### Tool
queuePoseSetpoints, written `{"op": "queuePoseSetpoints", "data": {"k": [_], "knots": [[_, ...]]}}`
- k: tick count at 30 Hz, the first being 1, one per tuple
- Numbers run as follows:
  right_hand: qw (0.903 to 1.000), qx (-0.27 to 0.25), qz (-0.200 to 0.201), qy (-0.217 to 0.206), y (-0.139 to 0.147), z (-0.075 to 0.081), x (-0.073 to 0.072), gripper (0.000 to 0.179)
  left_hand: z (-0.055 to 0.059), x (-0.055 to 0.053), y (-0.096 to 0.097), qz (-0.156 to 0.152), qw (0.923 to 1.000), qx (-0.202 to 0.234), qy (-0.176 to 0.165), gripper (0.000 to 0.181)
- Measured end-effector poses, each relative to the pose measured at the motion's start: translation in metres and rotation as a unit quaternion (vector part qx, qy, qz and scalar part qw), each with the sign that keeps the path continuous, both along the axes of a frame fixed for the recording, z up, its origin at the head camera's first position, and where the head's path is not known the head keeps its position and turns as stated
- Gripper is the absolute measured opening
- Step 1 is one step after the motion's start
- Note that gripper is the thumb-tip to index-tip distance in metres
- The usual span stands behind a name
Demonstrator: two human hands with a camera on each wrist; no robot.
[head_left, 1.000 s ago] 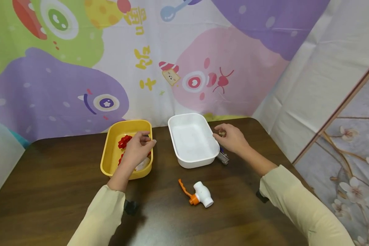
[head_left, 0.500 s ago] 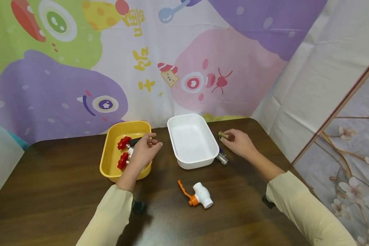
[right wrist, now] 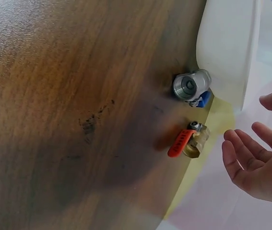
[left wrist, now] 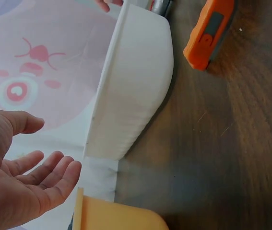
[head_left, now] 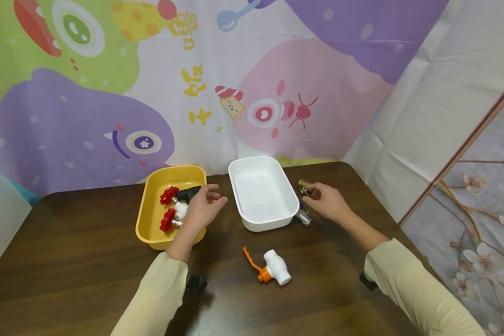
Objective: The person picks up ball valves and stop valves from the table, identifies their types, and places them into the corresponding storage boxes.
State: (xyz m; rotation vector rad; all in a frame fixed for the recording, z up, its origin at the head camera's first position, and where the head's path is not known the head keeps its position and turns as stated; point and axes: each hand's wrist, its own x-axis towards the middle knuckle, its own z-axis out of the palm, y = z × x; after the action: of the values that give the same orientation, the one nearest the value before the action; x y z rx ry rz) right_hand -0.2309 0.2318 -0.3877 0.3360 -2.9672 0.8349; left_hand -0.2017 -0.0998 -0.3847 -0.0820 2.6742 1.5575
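My left hand hovers over the right side of a yellow bin, fingers loosely bent and holding nothing. In the bin lie valve parts with red knobs, a white body and a black piece, partly hidden by that hand. My right hand is beside a brass ball valve with a red lever. In the right wrist view its relaxed fingers are apart from the valve. A silver valve with a blue part lies nearby, against the white bin.
A white plastic ball valve with an orange lever lies on the dark wooden table, in front of the white bin. Behind the table hangs a cartoon-printed cloth. A floral panel stands at the right.
My left hand has drifted rightward, uncovering more of the yellow bin's contents. The right hand has drawn back to the right, and the brass valve now shows on the table.
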Motion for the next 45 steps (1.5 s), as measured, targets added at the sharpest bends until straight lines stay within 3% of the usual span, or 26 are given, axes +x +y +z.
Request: {"op": "queuePoseSetpoints", "data": {"k": [8,17,27,45], "knots": [[0.9999,0.001,0.002,-0.012,0.002,-0.008,0.002,0.044,-0.004,0.001,0.007,-0.001,1.0000,0.005,-0.004,0.051],[0.9994,0.013,0.003,-0.033,-0.002,-0.016,0.003,0.046,-0.010,-0.001,0.018,-0.011,0.9997,-0.013,0.019,0.048],[0.9981,0.034,0.021,-0.046,-0.005,-0.027,-0.001,0.052,-0.022,-0.001,0.029,-0.018,0.9996,-0.022,0.002,0.047],[0.9970,0.043,0.008,-0.063,-0.012,-0.044,-0.009,0.063,-0.033,-0.004,0.039,-0.034,0.9992,-0.019,-0.007,0.053]]}}
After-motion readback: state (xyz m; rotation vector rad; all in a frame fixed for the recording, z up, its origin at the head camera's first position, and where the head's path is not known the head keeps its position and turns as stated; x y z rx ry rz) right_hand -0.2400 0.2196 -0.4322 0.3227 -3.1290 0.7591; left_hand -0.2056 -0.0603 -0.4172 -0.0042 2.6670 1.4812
